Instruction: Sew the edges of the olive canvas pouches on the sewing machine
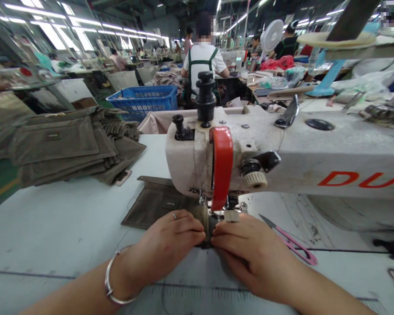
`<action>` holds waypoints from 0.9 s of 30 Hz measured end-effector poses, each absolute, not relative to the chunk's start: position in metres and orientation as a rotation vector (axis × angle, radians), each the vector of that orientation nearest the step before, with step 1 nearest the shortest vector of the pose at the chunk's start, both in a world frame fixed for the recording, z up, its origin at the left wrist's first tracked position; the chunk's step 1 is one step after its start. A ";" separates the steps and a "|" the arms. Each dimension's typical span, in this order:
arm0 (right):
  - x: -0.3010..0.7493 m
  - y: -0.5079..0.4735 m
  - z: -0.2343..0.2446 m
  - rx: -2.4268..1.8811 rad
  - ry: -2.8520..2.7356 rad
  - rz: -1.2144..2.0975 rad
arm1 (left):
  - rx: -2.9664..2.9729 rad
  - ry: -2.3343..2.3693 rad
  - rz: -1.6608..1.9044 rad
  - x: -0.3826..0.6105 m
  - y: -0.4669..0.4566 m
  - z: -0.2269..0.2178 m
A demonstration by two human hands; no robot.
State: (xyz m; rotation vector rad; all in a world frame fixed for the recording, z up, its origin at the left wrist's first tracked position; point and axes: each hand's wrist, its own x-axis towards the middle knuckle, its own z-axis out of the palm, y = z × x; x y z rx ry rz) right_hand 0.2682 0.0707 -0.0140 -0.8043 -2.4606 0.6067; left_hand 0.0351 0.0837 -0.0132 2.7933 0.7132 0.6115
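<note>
A dark olive fabric piece [154,203] with a small label lies flat on the pale table under the head of a white sewing machine [282,153]. My left hand [166,243], with a ring and a silver bracelet, pinches the near edge of the fabric just left of the presser foot [231,214]. My right hand [249,253] pinches the same edge directly in front of the foot. The fingertips of both hands almost meet. A red guard [222,166] hangs over the needle area.
Pink thread snips [292,243] lie on the table right of my right hand. A stack of olive fabric pieces [62,148] sits at the far left. A blue crate [144,100] and a person in a white shirt [202,61] are beyond the table.
</note>
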 end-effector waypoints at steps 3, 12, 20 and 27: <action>0.267 0.070 -0.014 -0.795 -2.495 0.579 | 2.814 0.696 0.575 0.033 0.083 -0.014; 0.261 0.070 -0.021 -0.848 -2.466 0.518 | 2.871 0.724 0.560 0.030 0.092 -0.020; 0.256 0.076 -0.030 -0.985 -2.417 0.390 | 2.823 0.817 0.629 0.034 0.111 -0.016; 0.253 0.078 -0.034 -1.138 -2.439 0.337 | 2.778 0.944 0.616 0.037 0.125 -0.013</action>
